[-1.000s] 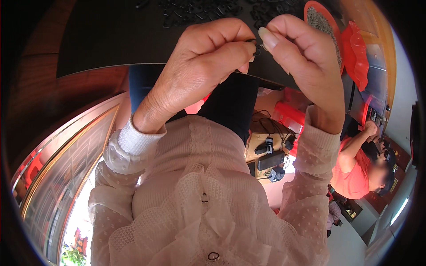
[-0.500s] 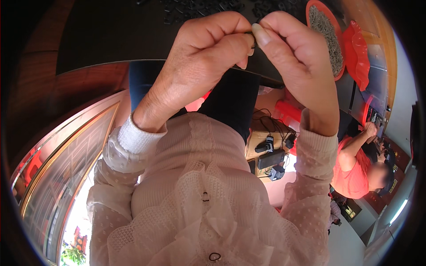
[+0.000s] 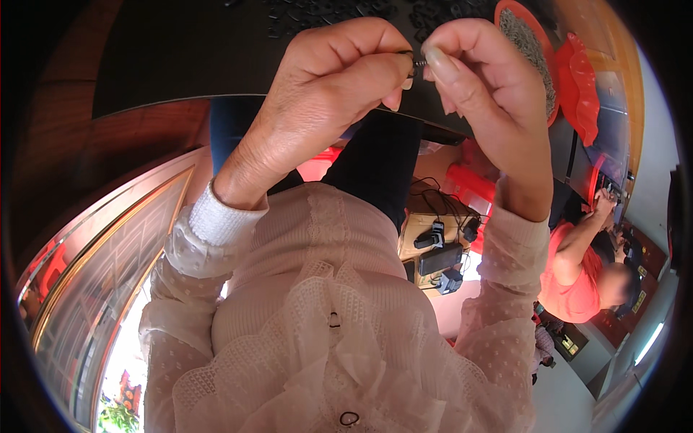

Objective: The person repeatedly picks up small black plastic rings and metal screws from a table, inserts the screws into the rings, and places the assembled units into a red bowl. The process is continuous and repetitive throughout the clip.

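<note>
My left hand point(image 3: 336, 83) is closed in a pinch around a small black part point(image 3: 409, 66), most of which the thumb and fingers hide. Beside it, my right hand point(image 3: 498, 94) pinches a tiny ridged metal piece point(image 3: 421, 64) between thumb and forefinger. That piece bridges the narrow gap between the hands, its near end at the black part. Whether it is a spring or a screw I cannot tell. Both hands are above the near edge of a dark tabletop point(image 3: 188, 58).
Several loose black pieces point(image 3: 310, 14) lie at the table's far side. To the right stands an orange-red dish point(image 3: 554, 72) of small grey metal pieces, beside a wavy-edged red dish point(image 3: 579, 94). Low right are a box with cables and black devices point(image 3: 440, 257) and a co-worker in red point(image 3: 574, 289).
My right hand has moved slightly right, away from my left. The ridged metal piece now shows between them. My left hand keeps nearly the same place and grip.
</note>
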`<state>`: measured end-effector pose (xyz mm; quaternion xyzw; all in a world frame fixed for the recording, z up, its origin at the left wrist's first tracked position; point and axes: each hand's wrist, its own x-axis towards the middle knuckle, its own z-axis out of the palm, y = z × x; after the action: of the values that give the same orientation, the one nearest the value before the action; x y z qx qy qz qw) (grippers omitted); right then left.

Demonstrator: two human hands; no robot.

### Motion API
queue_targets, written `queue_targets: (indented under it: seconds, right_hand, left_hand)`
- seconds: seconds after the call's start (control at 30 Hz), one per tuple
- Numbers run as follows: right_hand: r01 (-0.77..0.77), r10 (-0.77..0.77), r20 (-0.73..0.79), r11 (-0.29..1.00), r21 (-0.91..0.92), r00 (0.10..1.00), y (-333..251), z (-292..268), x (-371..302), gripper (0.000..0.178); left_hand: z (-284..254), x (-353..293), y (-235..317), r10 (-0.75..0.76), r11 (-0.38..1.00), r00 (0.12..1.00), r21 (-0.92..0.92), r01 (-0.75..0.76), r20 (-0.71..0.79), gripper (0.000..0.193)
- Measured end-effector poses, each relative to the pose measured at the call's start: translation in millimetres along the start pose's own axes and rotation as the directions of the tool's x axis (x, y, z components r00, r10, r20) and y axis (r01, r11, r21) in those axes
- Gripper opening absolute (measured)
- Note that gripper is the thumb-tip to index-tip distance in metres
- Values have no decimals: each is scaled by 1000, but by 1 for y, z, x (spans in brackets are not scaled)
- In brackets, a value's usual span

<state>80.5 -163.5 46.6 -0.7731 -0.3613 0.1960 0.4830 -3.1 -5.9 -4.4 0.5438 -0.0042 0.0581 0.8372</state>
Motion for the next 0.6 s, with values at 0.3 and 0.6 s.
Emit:
queue_targets:
  seconds: [0.3, 0.6]
  right_hand:
    - [15, -32, -82, 980, -198, 996, 5, 14, -1, 15]
    - [172, -163, 56, 917, -360, 985, 0, 10, 3, 17]
  left_hand:
    - [-2, 1, -2, 4, 1000, 1000, 6, -4, 0, 13]
    - [-4, 0, -1, 4, 992, 999, 127, -10, 46, 12]
